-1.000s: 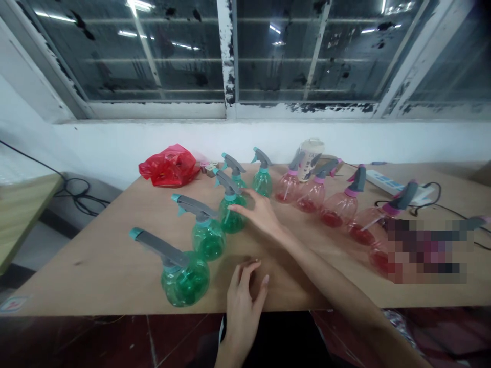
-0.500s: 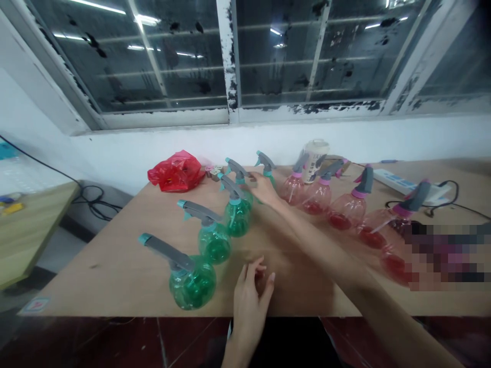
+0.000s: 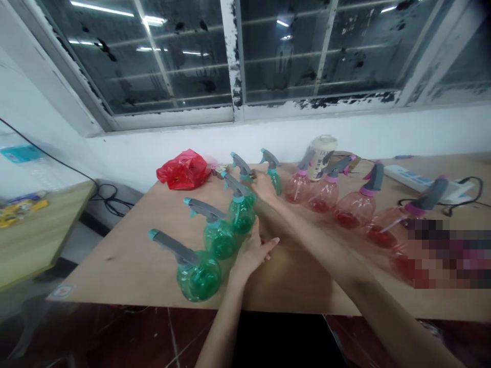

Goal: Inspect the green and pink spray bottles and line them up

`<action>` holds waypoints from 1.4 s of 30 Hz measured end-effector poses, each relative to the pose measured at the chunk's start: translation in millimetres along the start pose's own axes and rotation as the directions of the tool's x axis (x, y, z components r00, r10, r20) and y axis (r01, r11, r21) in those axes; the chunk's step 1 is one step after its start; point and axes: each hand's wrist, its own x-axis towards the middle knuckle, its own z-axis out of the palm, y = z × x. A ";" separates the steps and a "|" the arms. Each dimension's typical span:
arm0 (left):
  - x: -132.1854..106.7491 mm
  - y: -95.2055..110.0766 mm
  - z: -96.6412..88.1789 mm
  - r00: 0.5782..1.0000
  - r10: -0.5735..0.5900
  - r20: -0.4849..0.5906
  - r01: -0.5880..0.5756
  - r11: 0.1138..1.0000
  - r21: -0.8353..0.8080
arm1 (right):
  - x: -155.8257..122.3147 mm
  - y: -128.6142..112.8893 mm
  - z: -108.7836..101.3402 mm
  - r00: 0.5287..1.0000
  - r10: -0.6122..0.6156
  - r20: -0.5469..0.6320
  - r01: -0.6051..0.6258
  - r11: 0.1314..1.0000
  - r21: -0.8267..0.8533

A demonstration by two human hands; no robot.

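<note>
A row of several green spray bottles with grey trigger heads runs from the table's front left to the back. My right hand (image 3: 265, 187) reaches far out, its fingers closed at the neck of a rear green spray bottle (image 3: 251, 198); its fingertips are partly hidden. My left hand (image 3: 255, 251) is open, thumb apart, beside the middle green spray bottle (image 3: 241, 217) and holding nothing. Nearer me stand another green bottle (image 3: 220, 239) and the front green bottle (image 3: 199, 277). The farthest green bottle (image 3: 273, 179) is just beyond my right hand.
Pink spray bottles (image 3: 355, 207) line the right side of the wooden table (image 3: 130, 266). A red plastic bag (image 3: 184, 169), a pale printed container (image 3: 321, 157) and a white power strip (image 3: 408, 180) lie toward the back wall. A second table (image 3: 46, 230) stands at left.
My left hand has moved forward toward the middle green bottles, its fingers opening out. My right hand stays at the rear bottle. The whole view has shifted slightly.
</note>
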 end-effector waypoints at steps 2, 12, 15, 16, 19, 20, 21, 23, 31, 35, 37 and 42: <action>1.5 0.3 0.4 1.000 -0.023 0.003 0.023 0.999 -0.042 | -0.7 -3.1 -5.2 1.000 -0.008 -0.023 0.008 1.000 -0.004; 2.8 0.2 1.9 0.999 -0.005 -0.042 0.002 0.997 -0.078 | -17.5 -19.5 -56.1 0.976 -0.062 -0.209 0.070 0.997 0.030; -6.2 -5.0 3.8 0.996 0.065 -0.064 -0.067 0.997 -0.037 | -38.1 -18.2 -84.1 0.975 -0.040 -0.218 0.054 0.997 0.059; -10.2 -6.1 5.1 0.995 0.079 -0.067 -0.081 0.996 -0.030 | -47.1 -16.9 -95.1 0.977 -0.023 -0.210 0.040 0.996 0.076; -23.5 -4.7 12.3 0.991 0.093 -0.099 -0.101 0.992 -0.079 | -79.7 -11.4 -127.5 0.992 0.068 -0.111 -0.045 0.979 0.196; -28.0 -2.3 16.0 0.987 0.100 -0.126 -0.115 0.986 -0.123 | -92.2 -9.3 -136.5 0.994 0.101 -0.050 -0.084 0.959 0.270; -32.4 1.1 20.1 0.982 0.109 -0.153 -0.135 0.975 -0.174 | -105.2 -7.0 -143.7 0.992 0.128 0.011 -0.124 0.929 0.349; -41.4 9.9 28.9 0.976 0.158 -0.153 -0.196 0.942 -0.274 | -131.8 -2.3 -152.1 0.976 0.199 0.086 -0.215 0.846 0.487; -72.1 24.8 58.4 0.941 0.338 0.020 -0.303 0.867 -0.396 | -211.7 10.2 -144.6 0.851 0.518 0.081 -0.343 0.433 0.833; -80.9 16.8 63.8 0.931 0.342 0.129 -0.286 0.901 -0.325 | -219.5 1.9 -144.6 0.816 0.577 0.014 -0.234 0.308 0.922; -84.5 16.0 63.5 0.925 0.327 0.192 -0.264 0.919 -0.293 | -217.6 -2.1 -144.5 0.788 0.616 -0.017 -0.182 0.260 0.948; -91.7 21.2 54.5 0.921 0.304 0.242 -0.244 0.938 -0.248 | -211.1 -4.8 -141.3 0.765 0.642 -0.047 -0.098 0.189 0.977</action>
